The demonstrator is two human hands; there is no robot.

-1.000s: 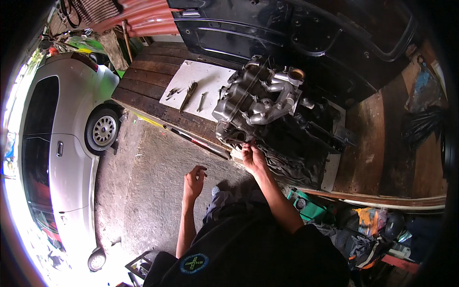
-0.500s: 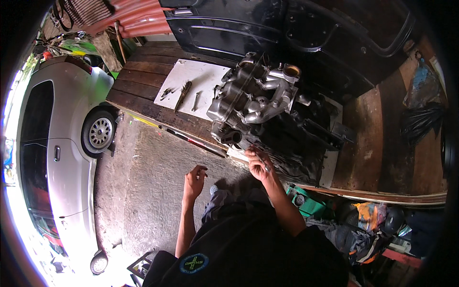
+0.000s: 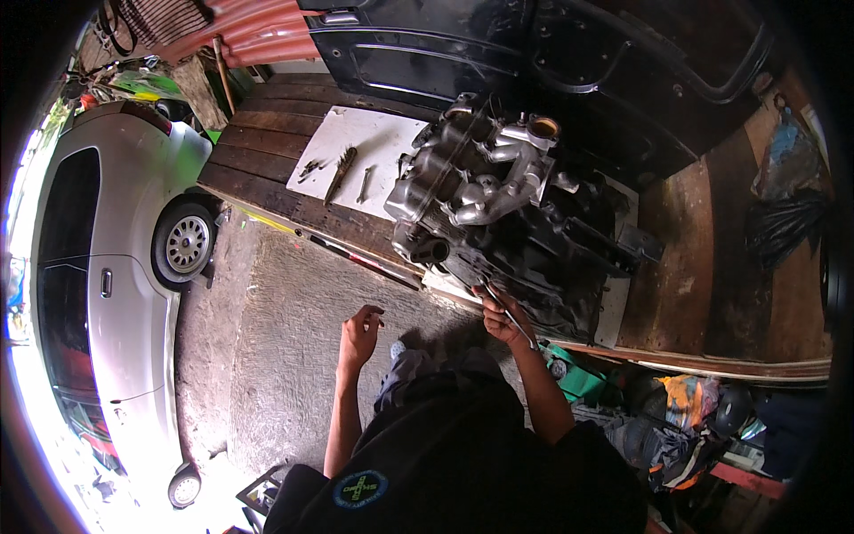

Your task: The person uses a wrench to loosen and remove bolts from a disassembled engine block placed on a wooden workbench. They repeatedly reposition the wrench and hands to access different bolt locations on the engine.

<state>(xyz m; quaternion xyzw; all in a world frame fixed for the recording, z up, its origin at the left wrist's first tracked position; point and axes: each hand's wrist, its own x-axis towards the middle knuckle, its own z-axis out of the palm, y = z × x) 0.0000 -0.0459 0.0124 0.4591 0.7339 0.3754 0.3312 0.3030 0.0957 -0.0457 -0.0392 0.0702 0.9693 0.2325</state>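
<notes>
My right hand [image 3: 500, 322] is closed round a slim, shiny metal wrench [image 3: 514, 317], in front of the engine's near side. The wrench slants, one end toward the engine and the other over my wrist. Whether its far tip touches the engine I cannot tell. The engine [image 3: 445, 182] lies on the bench, with a silvery manifold [image 3: 511, 182] on its upper side. My left hand [image 3: 360, 331] hangs over the floor left of the engine, fingers loosely bent and apart, holding nothing.
On a white board [image 3: 382, 142] left of the engine lie a small wrench [image 3: 366, 183], a brush-like tool [image 3: 342, 173] and small dark parts [image 3: 310, 169]. The wooden bench [image 3: 258, 138] runs under a black panel [image 3: 427, 58]. A silver car [image 3: 116, 311] stands at left; a green case [image 3: 580, 378] lies below the bench.
My right hand has moved slightly right and up toward the engine, and the wrench has turned so that more of its length shows. The left hand has barely moved.
</notes>
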